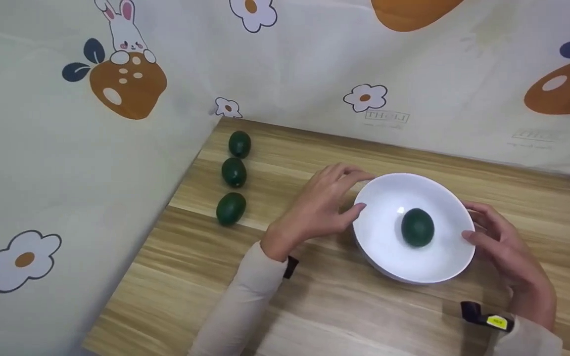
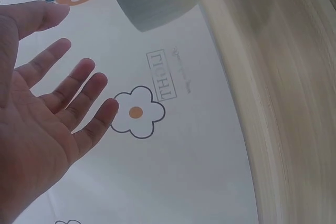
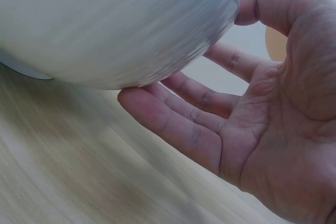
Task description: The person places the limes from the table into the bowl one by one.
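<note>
A white bowl (image 1: 384, 252) with one dark green, egg-shaped fruit (image 1: 417, 227) inside, avocado-like, stands right of centre in the head view. My right hand (image 1: 512, 252) holds its right side, thumb over the rim. The right wrist view shows the fingers under the curved outer wall of the bowl (image 3: 131, 24), which looks raised and tilted. My left hand (image 1: 322, 202) is at the bowl's left rim. In the left wrist view, its loosely spread fingers (image 2: 86, 85) stand apart from the bowl.
Three more dark green fruits, a far one (image 1: 240, 144), a middle one (image 1: 234, 172) and a near one (image 1: 231, 208), lie in a row on the wooden table (image 1: 166, 287) at the left. A printed cloth (image 1: 290, 74) hangs behind the table and along its left side.
</note>
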`<state>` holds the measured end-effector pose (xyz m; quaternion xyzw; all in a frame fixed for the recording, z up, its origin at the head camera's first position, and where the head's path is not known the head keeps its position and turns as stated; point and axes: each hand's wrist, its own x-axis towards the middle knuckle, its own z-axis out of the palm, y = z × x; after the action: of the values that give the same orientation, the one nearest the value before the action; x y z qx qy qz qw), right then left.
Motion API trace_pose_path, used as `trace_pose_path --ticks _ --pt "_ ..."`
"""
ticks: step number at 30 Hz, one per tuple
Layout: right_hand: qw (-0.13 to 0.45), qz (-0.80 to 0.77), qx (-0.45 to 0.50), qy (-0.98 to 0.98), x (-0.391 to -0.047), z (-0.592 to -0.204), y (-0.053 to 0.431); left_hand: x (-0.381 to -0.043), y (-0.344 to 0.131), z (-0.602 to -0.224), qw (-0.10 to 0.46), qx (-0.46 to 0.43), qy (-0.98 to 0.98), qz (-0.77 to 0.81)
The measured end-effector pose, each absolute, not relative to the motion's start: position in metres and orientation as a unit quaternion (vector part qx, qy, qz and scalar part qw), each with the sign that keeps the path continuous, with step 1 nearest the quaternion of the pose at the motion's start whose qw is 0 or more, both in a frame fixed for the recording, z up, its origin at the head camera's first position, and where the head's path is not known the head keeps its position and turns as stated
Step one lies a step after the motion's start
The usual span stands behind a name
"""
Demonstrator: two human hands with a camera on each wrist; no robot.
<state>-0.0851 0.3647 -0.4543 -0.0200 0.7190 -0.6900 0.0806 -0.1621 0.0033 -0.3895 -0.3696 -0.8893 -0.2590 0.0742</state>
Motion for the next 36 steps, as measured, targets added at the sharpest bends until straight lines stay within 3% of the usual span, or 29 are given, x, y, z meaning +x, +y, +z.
trace_pose_path --ticks 36 --pt "0.07 -0.699 -0.025 0.712 -0.084 -0.454 0.364 -0.189 -0.033 -0.404 0.081 -0.287 -0.923 -0.245"
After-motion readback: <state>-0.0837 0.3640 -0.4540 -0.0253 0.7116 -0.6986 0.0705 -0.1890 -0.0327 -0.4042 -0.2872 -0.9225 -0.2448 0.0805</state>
